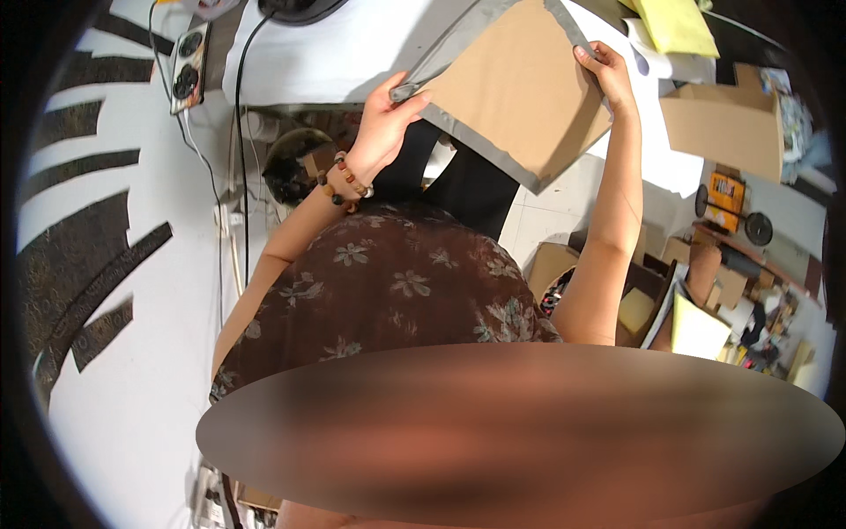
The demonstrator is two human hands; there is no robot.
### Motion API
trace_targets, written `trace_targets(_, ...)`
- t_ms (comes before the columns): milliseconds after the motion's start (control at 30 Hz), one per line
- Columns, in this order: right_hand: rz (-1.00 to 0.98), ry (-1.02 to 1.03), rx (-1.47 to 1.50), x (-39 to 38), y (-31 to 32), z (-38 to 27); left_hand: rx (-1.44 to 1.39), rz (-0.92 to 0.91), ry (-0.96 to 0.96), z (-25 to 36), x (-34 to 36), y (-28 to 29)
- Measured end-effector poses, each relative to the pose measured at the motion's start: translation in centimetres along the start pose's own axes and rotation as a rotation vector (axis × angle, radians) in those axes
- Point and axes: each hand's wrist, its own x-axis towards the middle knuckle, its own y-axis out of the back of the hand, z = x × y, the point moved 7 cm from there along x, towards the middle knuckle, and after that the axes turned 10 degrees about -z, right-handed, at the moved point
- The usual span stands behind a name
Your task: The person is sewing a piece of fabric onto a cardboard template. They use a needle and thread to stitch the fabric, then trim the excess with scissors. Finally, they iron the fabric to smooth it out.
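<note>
A flat tan cardboard panel (511, 88) with grey fabric or tape along its edges is held up, tilted, over the front edge of the white-covered table. My left hand (388, 123) is closed on its left corner, thumb on top, where the grey material bunches up. A beaded bracelet circles that wrist. On the opposite side my right hand (610, 75) grips the right edge, with its thumb on the tan face and its other fingers mostly hidden. The panel's underside cannot be seen.
White sheeting covers the table (291, 66). A black cable (243, 132) hangs past its left side, near a power strip (189, 69) on the wall. To the right stand an open cardboard box (723, 132) and a yellow packet (674, 35). Boxes and clutter fill the lower right.
</note>
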Motion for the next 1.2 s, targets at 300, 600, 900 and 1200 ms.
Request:
trace_targets(300,-0.025,0.657,-0.329,-2.5,-15.8,-11.8,0.337,0.177,0.029,-0.1,-0.3,3.2)
trace_targets(600,-0.390,0.868,-0.289,-0.6,-24.6,-12.2,1.100,0.286,-0.158,6.5,-2.2,3.1)
trace_targets(900,-0.364,0.836,-0.304,-0.8,-25.0,-12.0,1.202,0.105,-0.328,8.4,-1.0,2.2)
trace_targets(1200,-0.367,0.707,-0.177,-0.4,-24.3,-13.9,0.607,0.249,-0.233,6.4,-2.3,7.1)
